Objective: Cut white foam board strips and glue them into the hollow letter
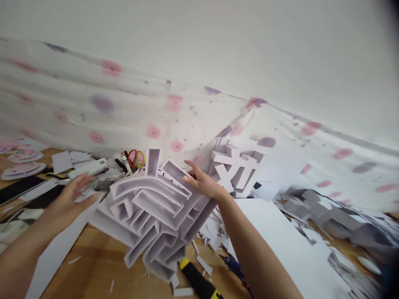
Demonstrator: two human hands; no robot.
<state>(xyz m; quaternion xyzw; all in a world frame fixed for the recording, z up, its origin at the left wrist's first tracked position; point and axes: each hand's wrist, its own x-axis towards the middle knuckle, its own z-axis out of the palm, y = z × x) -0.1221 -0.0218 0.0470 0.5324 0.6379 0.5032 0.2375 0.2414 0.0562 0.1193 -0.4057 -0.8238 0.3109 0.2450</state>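
A white paper structure (156,211) of thin upright walls, shaped like a written character with many strokes, is tilted in front of me over the wooden table. My right hand (202,180) is at its upper right edge, thumb against a wall and the forefinger raised beyond it; the other fingers are hidden. My left hand (77,193) is off to the left, apart from the structure, fingers spread and nothing in them. A similar, smaller white paper character (237,170) stands behind, near the draped sheet.
A black-and-yellow utility knife (199,278) and a blue-handled tool (233,268) lie near the front, among paper scraps (215,232). White sheets (268,232) cover the right side. Scissors (136,159) and pens (126,162) are at the back. Grey-white paper forms (330,220) sit far right.
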